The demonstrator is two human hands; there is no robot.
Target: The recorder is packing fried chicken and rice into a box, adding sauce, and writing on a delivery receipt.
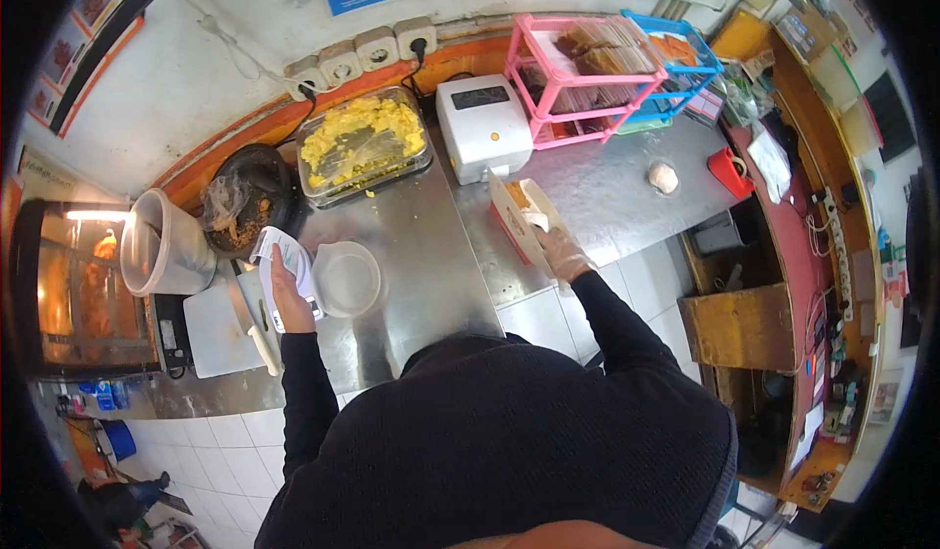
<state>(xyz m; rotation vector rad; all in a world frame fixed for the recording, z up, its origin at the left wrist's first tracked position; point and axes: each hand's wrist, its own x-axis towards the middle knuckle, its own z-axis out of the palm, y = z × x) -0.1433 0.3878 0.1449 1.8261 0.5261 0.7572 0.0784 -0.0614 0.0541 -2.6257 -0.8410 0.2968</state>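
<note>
My left hand (290, 295) holds a curling strip of white printed paper (290, 259) above the left part of the steel counter. Close beside it stands a round translucent plastic tub (349, 277). My right hand (564, 254), in a clear plastic glove, grips the near side of an open cardboard food box (510, 226), red outside and pale inside. Golden-brown food (516, 195) shows within the box, with something white (536, 219) near my fingers. The fingers under the box are partly hidden. Behind the box sits a white label printer (485, 126).
A knife (253, 325) lies across a white cutting board (220, 321) at the left, near a stone mortar (257, 215) and a clear bucket (165, 244). A tray of yellow food (363, 141) stands behind. Pink rack (558, 82), wrapped white ball (663, 178) and red container (727, 172) are rightward.
</note>
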